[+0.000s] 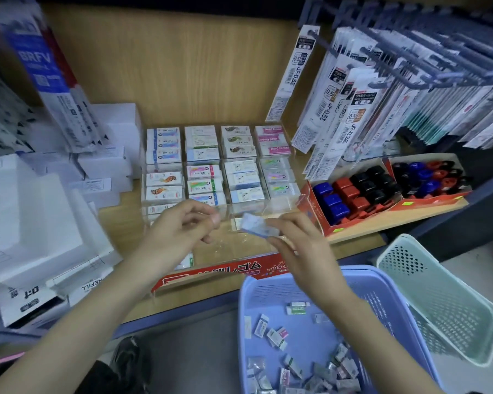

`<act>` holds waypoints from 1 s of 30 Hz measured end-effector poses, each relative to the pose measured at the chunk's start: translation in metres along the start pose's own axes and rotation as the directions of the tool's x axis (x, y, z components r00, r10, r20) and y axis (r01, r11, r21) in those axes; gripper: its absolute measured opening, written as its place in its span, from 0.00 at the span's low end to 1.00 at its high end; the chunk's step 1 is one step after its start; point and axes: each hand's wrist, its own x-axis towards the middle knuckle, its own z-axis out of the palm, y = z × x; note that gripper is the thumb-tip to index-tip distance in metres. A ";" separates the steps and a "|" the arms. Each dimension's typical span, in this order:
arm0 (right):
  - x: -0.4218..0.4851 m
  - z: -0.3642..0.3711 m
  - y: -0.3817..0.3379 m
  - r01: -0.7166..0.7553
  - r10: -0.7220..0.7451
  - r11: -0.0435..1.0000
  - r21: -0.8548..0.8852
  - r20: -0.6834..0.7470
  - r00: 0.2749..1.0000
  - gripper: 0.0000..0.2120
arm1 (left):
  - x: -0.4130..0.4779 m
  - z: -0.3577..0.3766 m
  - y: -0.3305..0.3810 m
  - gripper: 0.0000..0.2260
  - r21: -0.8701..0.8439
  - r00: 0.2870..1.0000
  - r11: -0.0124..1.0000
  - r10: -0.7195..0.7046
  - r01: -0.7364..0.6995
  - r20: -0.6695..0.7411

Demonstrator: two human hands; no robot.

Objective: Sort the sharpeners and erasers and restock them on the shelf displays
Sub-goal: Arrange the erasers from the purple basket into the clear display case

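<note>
Head view puts our right hand (296, 243) just right of centre, thumb and fingers pinching a pale blue wrapped eraser (255, 226) by its right end, above the front edge of the clear display case (279, 204). Our left hand (180, 228) hovers just beside it at nine o'clock, fingers curled and tips pressed together; we cannot tell whether they hold anything. At twelve o'clock the case's rear rows are packed with stocked erasers (202, 155). At two o'clock, red cartons of sharpeners (353, 191) sit close to the shelf edge (353, 237). White boxes (40, 223) crowd nine o'clock, leaving a bare strip of wood beside the case. At five o'clock the blue basket (245, 308) holds loose erasers (273, 336), with a green basket (439, 294) tilted on its right rim.
</note>
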 end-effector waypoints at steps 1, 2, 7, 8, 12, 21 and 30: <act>-0.002 -0.009 0.012 -0.057 0.057 0.998 -0.025 -0.011 0.998 0.09 | 0.001 -0.001 -0.001 0.05 0.007 1.000 1.000 -0.007 0.007 -0.013; -0.004 -0.018 0.024 -0.107 0.106 0.992 -0.073 -0.024 0.994 0.08 | 0.003 -0.002 -0.001 0.05 0.007 1.000 1.000 -0.015 0.015 -0.027; 0.012 -0.026 0.052 -0.024 0.052 0.931 -0.364 0.067 0.996 0.06 | 0.006 0.002 -0.004 0.05 0.023 0.998 0.998 -0.059 0.059 -0.036; 0.017 -0.021 0.055 0.021 0.019 0.906 -0.423 0.089 0.996 0.07 | 0.007 0.004 -0.004 0.05 0.029 0.998 0.998 -0.063 0.064 -0.027; 0.032 -0.006 0.061 0.028 0.018 0.875 -0.484 0.091 0.996 0.09 | 0.009 0.004 -0.006 0.05 0.030 0.998 0.997 -0.066 0.067 -0.017; 0.056 0.006 0.043 0.064 0.226 0.638 -0.768 0.266 0.937 0.09 | 0.008 0.009 -0.008 0.05 0.032 0.998 0.998 -0.056 0.056 0.003; -0.058 -0.052 0.041 -0.210 0.216 0.976 -0.063 0.118 0.969 0.13 | -0.034 0.057 -0.011 0.03 0.141 0.919 0.969 0.141 -0.204 0.368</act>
